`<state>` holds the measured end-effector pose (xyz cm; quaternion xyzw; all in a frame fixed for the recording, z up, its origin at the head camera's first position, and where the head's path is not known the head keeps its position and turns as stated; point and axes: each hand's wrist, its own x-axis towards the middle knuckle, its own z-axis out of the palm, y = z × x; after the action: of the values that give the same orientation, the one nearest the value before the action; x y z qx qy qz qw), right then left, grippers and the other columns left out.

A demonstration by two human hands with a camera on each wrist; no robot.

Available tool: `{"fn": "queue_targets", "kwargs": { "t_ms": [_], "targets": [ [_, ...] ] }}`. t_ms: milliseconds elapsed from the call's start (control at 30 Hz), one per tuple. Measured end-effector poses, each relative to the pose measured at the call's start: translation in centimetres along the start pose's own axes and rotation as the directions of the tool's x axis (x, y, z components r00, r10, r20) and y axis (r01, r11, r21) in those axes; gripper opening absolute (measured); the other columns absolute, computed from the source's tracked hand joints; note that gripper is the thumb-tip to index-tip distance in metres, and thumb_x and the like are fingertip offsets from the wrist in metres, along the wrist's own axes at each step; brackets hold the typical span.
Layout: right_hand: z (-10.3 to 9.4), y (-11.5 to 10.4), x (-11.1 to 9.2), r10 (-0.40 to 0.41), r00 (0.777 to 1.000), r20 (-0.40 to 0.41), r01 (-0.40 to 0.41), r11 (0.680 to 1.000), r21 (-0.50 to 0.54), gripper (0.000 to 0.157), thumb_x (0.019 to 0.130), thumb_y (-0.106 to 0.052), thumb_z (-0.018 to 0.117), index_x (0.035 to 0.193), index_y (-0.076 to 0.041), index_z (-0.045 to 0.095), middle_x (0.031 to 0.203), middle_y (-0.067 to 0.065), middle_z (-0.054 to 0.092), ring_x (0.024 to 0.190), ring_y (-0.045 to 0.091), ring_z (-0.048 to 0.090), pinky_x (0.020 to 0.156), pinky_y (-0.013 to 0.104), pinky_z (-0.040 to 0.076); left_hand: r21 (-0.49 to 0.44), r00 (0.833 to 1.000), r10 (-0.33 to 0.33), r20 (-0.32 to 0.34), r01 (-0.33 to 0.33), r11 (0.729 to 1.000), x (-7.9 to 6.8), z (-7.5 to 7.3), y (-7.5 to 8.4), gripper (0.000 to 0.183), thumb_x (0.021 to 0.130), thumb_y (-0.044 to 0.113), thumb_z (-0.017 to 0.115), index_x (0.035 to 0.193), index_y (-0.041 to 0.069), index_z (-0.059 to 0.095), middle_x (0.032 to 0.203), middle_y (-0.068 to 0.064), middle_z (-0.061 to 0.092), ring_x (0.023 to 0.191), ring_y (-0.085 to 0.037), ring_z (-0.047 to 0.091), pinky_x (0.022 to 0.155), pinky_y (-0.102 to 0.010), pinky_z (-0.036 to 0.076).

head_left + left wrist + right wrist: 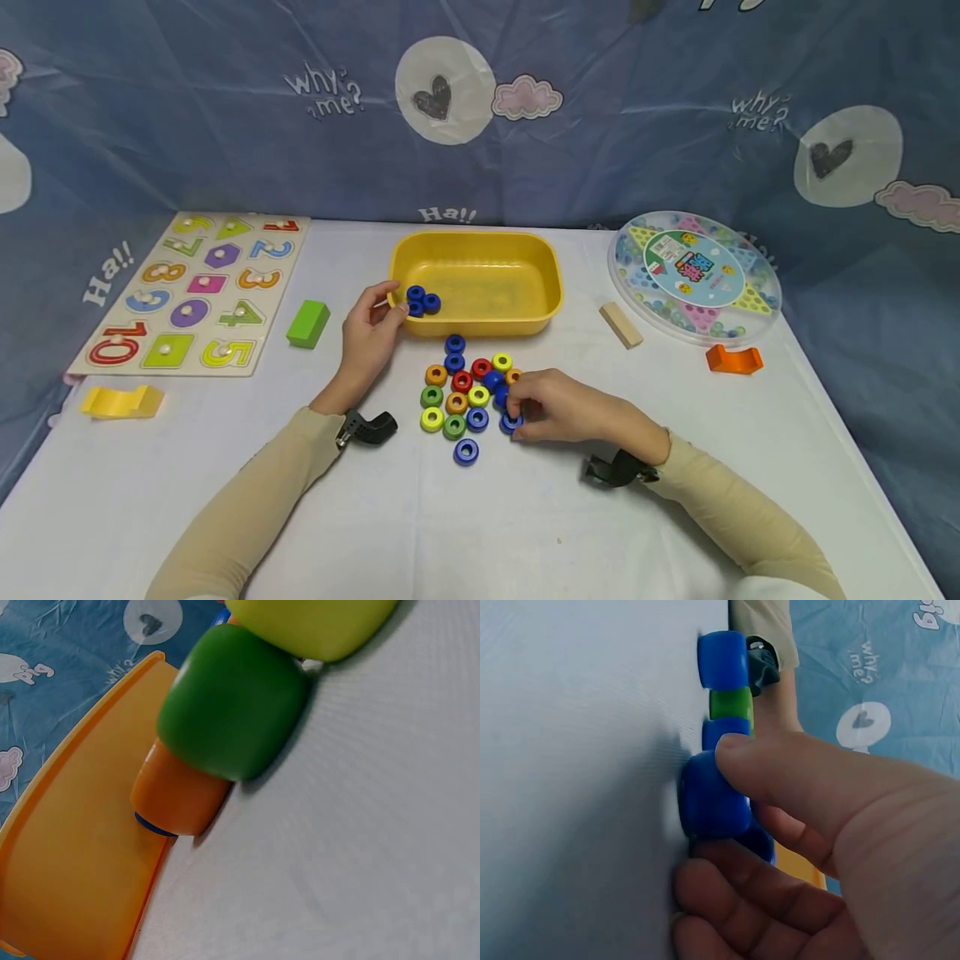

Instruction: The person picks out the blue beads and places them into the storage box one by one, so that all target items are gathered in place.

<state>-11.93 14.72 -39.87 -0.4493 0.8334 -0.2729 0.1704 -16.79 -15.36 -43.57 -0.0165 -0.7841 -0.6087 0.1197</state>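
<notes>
A person's right hand (558, 406) pinches a blue ring (714, 801) on the white worktop (555, 533), thumb and fingers closed narrowly around it, at the right edge of a cluster of loose rings (478, 404) in red, orange, yellow, green and blue. The left hand (372, 323) touches the left end of a yellow tray (495, 283), thumb and forefinger a little apart at the rim; whether they grip it cannot be told, as the left wrist view leaves the fingers out. Three blue rings (432, 308) sit inside the tray near that hand. At left lie a number board (213, 332), a green block (308, 324) and a yellow block (122, 402); at right, a round game box (694, 268), a wooden block (621, 325) and an orange block (734, 359).
</notes>
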Motion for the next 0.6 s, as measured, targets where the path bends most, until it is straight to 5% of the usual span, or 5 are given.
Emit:
{"fn": "queue_targets", "kwargs": {
  "t_ms": [167,300,467,600],
  "targets": [
    [-1.5,-0.7,0.3,-0.011,1.0,0.028,0.01,1.0,0.023,0.017,0.08,-0.019,0.077,0.087,-0.017,0.062,0.084,-0.002,0.06,0.074,0.011,0.054,0.064,0.019,0.047,-0.002,1.0,0.002,0.003,-0.002,1.0,0.1,-0.1,0.0,0.04,0.094,0.016,0.058,0.133,0.006,0.054,0.138,-0.01,0.052,0.11,-0.023,0.058,0.08,-0.008,0.048],
    [-4.1,-1.3,1.5,-0.053,0.998,-0.03,0.055,0.998,0.043,0.016,0.08,-0.015,0.075,0.091,-0.015,0.064,0.087,-0.004,0.063,0.075,0.01,0.058,0.066,0.025,0.053,0.002,1.0,0.003,0.0,-0.003,1.0,0.1,-0.1,0.0,0.039,0.094,0.016,0.058,0.133,0.007,0.055,0.138,-0.01,0.052,0.109,-0.022,0.058,0.079,-0.008,0.048],
    [-7.5,-0.7,5.3,-0.06,0.982,-0.18,0.074,0.995,0.071,0.018,0.083,-0.009,0.071,0.1,-0.007,0.066,0.094,0.004,0.069,0.075,0.012,0.064,0.071,0.028,0.057,-0.008,1.0,-0.003,0.001,0.003,1.0,0.1,-0.1,-0.1,0.039,0.094,0.016,0.059,0.132,0.008,0.055,0.137,-0.01,0.052,0.107,-0.021,0.057,0.079,-0.009,0.049],
    [-9.0,1.0,9.5,0.048,0.973,-0.225,-0.038,0.998,0.046,0.028,0.085,-0.011,0.07,0.112,-0.003,0.066,0.102,0.011,0.07,0.079,0.018,0.066,0.076,0.031,0.057,-0.013,1.0,-0.01,0.004,0.01,1.0,0.0,-0.1,0.0,0.039,0.094,0.015,0.059,0.133,0.009,0.055,0.138,-0.009,0.052,0.108,-0.021,0.057,0.08,-0.009,0.048]
  ]
}}
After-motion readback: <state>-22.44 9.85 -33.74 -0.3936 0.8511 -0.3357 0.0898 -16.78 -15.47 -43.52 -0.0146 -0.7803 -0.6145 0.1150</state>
